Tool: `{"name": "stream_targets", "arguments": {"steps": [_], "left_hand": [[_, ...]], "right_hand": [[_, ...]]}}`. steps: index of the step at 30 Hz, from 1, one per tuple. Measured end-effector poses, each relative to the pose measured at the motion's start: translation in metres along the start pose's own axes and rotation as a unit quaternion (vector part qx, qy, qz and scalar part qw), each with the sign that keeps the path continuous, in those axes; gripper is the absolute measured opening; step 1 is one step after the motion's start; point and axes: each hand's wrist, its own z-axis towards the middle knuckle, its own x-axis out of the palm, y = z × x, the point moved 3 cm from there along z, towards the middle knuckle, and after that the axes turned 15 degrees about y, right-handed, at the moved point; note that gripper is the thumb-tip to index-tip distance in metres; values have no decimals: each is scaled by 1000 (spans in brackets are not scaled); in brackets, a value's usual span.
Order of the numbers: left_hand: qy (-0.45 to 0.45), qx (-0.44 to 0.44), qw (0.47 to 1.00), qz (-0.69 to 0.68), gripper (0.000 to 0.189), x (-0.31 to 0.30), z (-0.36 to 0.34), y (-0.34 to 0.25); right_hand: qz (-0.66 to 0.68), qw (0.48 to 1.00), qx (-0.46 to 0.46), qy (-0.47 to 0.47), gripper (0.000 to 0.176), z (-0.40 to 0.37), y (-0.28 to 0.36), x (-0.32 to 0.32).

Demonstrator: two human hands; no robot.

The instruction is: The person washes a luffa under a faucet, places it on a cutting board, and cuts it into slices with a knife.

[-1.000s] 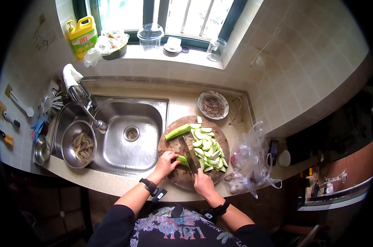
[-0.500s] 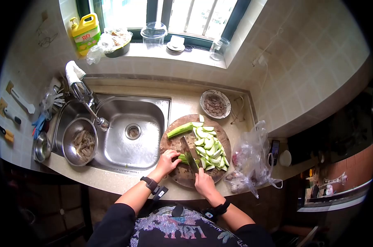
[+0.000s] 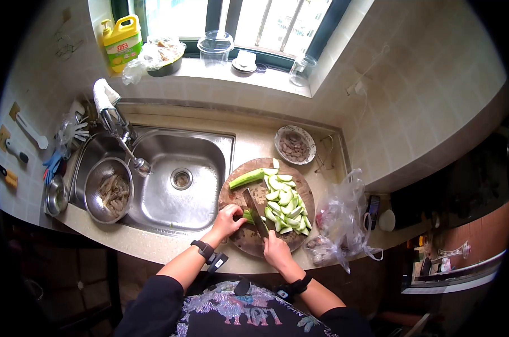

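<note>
On the round wooden cutting board point(image 3: 243, 240), my left hand point(image 3: 227, 221) has its fingers closed on a short green vegetable piece point(image 3: 247, 215) at the board's left side. My right hand point(image 3: 277, 250) grips the handle of a cleaver point(image 3: 255, 213), whose dark blade stands right beside that piece. Many pale green slices point(image 3: 286, 203) are heaped on the right half of the board. A longer peeled green piece point(image 3: 246, 178) rests near the upper left edge of the board.
Left of the board is a steel sink point(image 3: 177, 210) with a faucet point(image 3: 141, 166) and a colander point(image 3: 127, 209) of shrimp. A patterned bowl point(image 3: 295, 144) stands behind the board. Plastic bags point(image 3: 339, 224) and a phone point(image 3: 372, 211) lie to the right.
The cleaver and my right hand have shifted slightly left, closer to my left hand. The view has tilted a little.
</note>
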Motion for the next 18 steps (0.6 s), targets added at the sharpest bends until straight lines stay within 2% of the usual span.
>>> {"name": "stream_targets", "arguments": {"steps": [5,10,18], "left_hand": [[2,31,999,17,20,1,0,1],[4,27,999,19,19,2,-2,4],[0,50,999,0,16,0,-3,3]], "right_hand": [[-30,999,-8,17,18,-9,16,-11],[-59,996,37,50,18,7,7,5],[-23,1000,-6,16,18,-2,4,3]]}}
